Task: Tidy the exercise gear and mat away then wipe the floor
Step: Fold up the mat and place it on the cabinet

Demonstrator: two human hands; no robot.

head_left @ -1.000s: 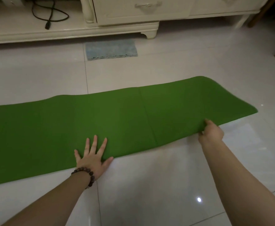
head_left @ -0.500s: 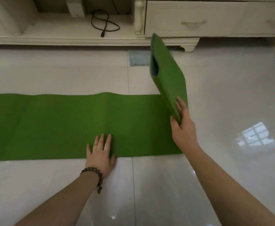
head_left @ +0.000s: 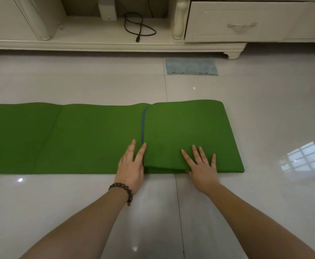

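Observation:
A green exercise mat stretches across the white tiled floor from the left edge to the centre right. Its right end panel is folded over and lies flat on top, with a blue underside strip showing along the fold's free edge. My left hand, with a bead bracelet on the wrist, rests flat on the mat just left of that edge, fingers straight. My right hand presses flat on the folded panel near its front edge, fingers spread.
A pale blue cloth lies on the floor beyond the mat, in front of a cream TV cabinet. A black cable and a small white box sit on the cabinet's low shelf. Glossy floor tiles surround the mat.
My right hand swung the mat's right end up and over to the left, and it now lies flat on the mat. Both hands now press flat beside each other.

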